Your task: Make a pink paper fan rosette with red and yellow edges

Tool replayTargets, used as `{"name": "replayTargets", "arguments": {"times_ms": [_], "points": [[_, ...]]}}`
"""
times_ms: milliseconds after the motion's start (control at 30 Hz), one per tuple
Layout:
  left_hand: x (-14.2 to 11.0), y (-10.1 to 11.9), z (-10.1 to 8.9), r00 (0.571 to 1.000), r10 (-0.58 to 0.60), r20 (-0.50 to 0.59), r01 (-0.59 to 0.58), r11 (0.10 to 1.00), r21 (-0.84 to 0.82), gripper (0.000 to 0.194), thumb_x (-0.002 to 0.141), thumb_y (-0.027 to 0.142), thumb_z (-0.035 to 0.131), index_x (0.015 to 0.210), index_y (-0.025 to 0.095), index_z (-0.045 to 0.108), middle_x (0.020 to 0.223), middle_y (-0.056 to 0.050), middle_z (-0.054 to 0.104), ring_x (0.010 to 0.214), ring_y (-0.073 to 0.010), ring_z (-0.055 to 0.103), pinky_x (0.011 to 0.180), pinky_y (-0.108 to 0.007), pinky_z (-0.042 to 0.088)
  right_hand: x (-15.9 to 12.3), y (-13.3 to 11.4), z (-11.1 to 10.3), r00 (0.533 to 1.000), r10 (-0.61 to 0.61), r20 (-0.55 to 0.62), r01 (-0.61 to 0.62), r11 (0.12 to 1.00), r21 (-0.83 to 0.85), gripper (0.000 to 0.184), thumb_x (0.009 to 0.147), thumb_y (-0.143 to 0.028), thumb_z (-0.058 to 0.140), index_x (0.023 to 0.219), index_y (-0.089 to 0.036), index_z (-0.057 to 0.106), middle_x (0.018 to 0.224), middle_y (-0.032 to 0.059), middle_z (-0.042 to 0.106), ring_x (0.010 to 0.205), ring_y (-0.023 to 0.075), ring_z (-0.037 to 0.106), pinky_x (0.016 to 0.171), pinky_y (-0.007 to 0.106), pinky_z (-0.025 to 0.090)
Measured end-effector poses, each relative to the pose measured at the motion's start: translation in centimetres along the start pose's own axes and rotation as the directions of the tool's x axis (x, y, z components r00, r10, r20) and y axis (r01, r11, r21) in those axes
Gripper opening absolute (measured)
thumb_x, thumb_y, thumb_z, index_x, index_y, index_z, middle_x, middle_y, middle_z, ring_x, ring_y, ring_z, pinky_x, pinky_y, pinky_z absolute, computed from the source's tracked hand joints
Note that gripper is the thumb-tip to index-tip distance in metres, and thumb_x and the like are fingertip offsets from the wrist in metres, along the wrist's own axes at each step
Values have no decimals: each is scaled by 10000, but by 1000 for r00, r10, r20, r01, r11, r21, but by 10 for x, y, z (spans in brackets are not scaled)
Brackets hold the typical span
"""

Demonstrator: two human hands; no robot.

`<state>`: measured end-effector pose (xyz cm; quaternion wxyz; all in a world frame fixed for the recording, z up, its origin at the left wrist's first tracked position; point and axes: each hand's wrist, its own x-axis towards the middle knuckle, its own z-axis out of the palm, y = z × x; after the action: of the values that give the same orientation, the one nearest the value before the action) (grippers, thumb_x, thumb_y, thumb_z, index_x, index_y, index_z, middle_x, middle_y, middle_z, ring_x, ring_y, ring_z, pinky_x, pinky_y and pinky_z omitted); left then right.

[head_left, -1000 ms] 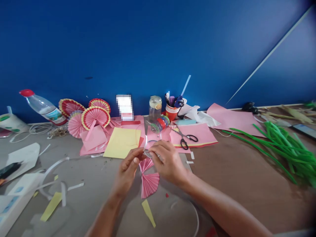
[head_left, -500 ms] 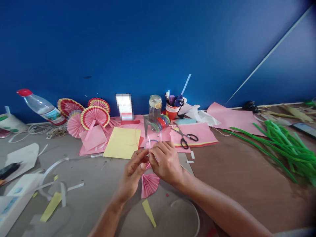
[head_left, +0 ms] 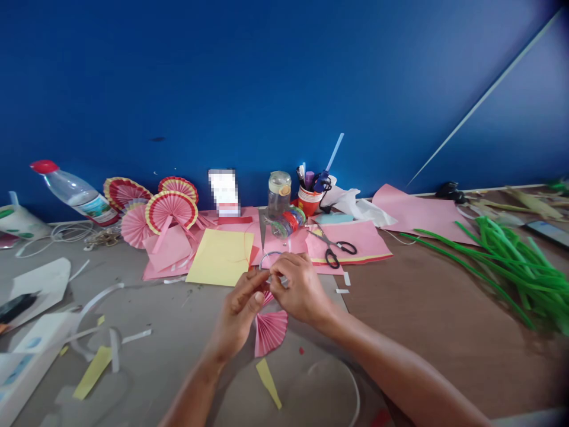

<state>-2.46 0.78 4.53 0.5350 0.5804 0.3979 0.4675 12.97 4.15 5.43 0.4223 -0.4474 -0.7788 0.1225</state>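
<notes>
My left hand (head_left: 240,311) and my right hand (head_left: 299,287) meet over the middle of the table, fingertips almost touching. Both are closed in a pinch on a thin greyish ring (head_left: 269,255), whose far arc shows above the fingers; its near part is hidden. Something pale shows under my right fingers, too small to name. Just below the hands lies a pleated pink paper fan (head_left: 271,333), its upper part partly covered by them. A yellow paper sheet (head_left: 221,257) is beyond my left hand, and black-handled scissors (head_left: 332,244) rest on pink paper past my right hand.
At the back stand finished paper fans (head_left: 171,212), a tilted bottle (head_left: 82,193), a phone with a blurred screen (head_left: 225,193), a jar (head_left: 279,193) and a pen cup (head_left: 310,200). Green pipe cleaners (head_left: 502,267) lie right. Paper scraps (head_left: 93,372) and white strips lie left.
A white strip that stood up at my right fingertips no longer shows there. My right fingers have shifted slightly to the right, opening a small gap from the left ones.
</notes>
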Motion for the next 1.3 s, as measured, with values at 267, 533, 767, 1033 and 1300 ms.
{"name": "replayTargets", "arguments": {"times_ms": [267,533,767,1033,1300], "points": [[1,-9,-10,970,-191,-148,142,946,-293,322,791,436,660,1003,201,722,999,-75,673,887,-197,640,869,-341,482,8,4,-15,990,130,59,-140,965,222,162,746,-73,472,658,-183,550,651,-5,542,626,130,506,599,249,389],[2,-13,-15,982,-169,-82,158,979,-125,352,843,493,566,890,181,724,866,-62,686,798,-183,616,794,-302,467,10,12,-26,965,-118,235,89,987,132,291,816,-119,565,1083,-205,643,1096,80,658,1127,240,518,1018,451,320],[1,-8,-16,985,35,-171,-21,996,86,313,867,456,540,906,197,713,935,-67,665,889,-206,594,846,-316,445,13,21,-23,920,211,330,-334,862,382,266,782,-182,571,1041,-166,632,993,68,649,874,170,601,801,319,459],[1,-17,-15,974,-11,-228,-2,998,-57,315,850,454,573,988,208,715,990,-67,680,920,-211,615,864,-330,468,16,18,-23,891,316,326,-437,790,429,95,769,-221,575,748,-165,649,715,-1,626,683,130,542,653,262,394],[5,-18,-11,948,-77,-310,44,993,-110,369,837,475,580,1058,196,679,1145,-84,635,1035,-228,605,944,-363,445,12,8,-20,957,222,186,-283,852,441,120,759,-132,539,683,-182,618,733,11,607,726,143,557,673,269,409]]}}
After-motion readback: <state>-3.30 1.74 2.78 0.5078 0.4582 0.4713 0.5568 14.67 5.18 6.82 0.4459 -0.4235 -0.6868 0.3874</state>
